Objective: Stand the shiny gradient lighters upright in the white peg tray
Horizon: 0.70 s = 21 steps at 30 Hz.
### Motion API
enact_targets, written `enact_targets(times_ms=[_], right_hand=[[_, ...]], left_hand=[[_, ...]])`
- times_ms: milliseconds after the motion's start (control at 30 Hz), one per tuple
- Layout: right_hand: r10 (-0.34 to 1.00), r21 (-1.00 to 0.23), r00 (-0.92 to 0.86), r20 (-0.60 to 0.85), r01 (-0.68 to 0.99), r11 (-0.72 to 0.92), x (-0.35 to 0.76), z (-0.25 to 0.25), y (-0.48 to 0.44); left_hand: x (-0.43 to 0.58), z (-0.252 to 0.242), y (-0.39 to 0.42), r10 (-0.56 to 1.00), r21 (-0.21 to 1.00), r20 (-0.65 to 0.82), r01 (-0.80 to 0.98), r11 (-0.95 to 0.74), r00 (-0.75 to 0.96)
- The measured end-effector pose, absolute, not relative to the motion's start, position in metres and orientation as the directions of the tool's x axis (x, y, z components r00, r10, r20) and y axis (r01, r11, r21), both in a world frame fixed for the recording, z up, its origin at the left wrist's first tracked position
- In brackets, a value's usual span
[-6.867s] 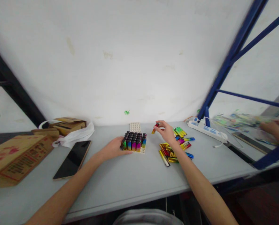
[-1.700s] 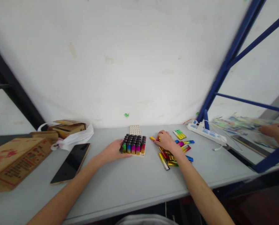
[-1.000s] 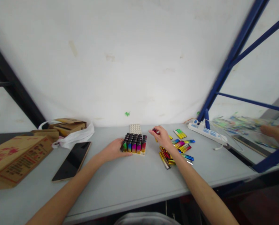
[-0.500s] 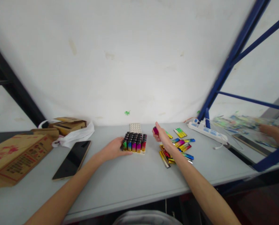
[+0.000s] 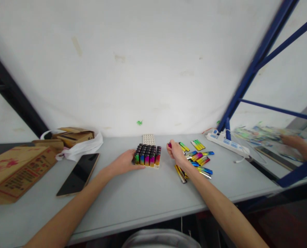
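My left hand grips the left side of a block of upright lighters, its thumb along the front edge. The lighters have black tops and rainbow metallic bodies. They stand in rows in a white tray, mostly hidden beneath them. Right of the block, my right hand is closed around a magenta lighter, of which only a small end shows. Behind and under the right forearm lies a loose pile of shiny lighters in gold, blue, magenta and silver.
Behind the block is a white studded tray. Yellow-green pieces lie at the back. A power strip stands by the blue frame. To the left are a phone, a plastic bag and a cardboard box. Another person's hand shows far right.
My right hand has lowered slightly and turned over, its thumb no longer pointing up; the magenta lighter is now more covered. My left hand keeps its place on the block.
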State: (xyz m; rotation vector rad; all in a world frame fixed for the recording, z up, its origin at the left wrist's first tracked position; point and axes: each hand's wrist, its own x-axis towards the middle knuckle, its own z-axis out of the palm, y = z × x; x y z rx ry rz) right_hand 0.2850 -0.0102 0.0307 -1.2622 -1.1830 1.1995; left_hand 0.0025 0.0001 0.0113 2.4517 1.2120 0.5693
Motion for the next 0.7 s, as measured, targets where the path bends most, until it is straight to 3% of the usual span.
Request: enact_targets(times_ms=[300,700], right_hand=[[0.998,-0.997,0.010,-0.070,-0.041,-0.069,0.2882,0.0293,-0.0069],[1.000,-0.999,-0.010,-0.008,-0.051,-0.008,0.2857,0.0291,-0.0079]], left_hand=[[0.0033,0.0127,-0.0009,0.801,0.473,0.204,0.660,-0.584,0.562],[0.0019,0.0099,0.0012,0.802,0.480,0.226,0.653,-0.585,0.553]])
